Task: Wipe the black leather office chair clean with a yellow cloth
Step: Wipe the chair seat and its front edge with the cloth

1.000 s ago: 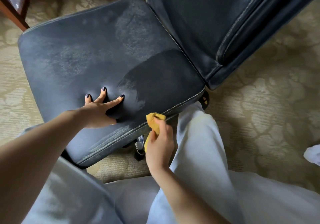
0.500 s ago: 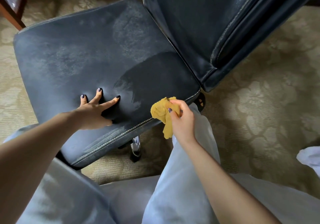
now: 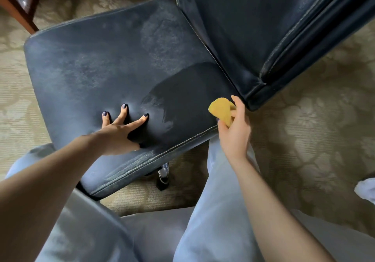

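Note:
The black leather office chair fills the upper view: its dusty grey-filmed seat at left and its backrest at upper right. A darker wiped patch lies near the seat's right corner. My left hand rests flat on the seat's near side, fingers spread. My right hand holds the bunched yellow cloth at the seat's right corner, just below the backrest's lower edge. Whether the cloth touches the leather I cannot tell.
A patterned beige carpet surrounds the chair. A wooden furniture leg stands at the top left. The chair's chrome stem shows under the seat edge. My legs in pale trousers are against the seat front.
My right hand has carried the yellow cloth from below the seat's front edge up and right to the corner by the backrest. My left hand has stayed pressed on the seat.

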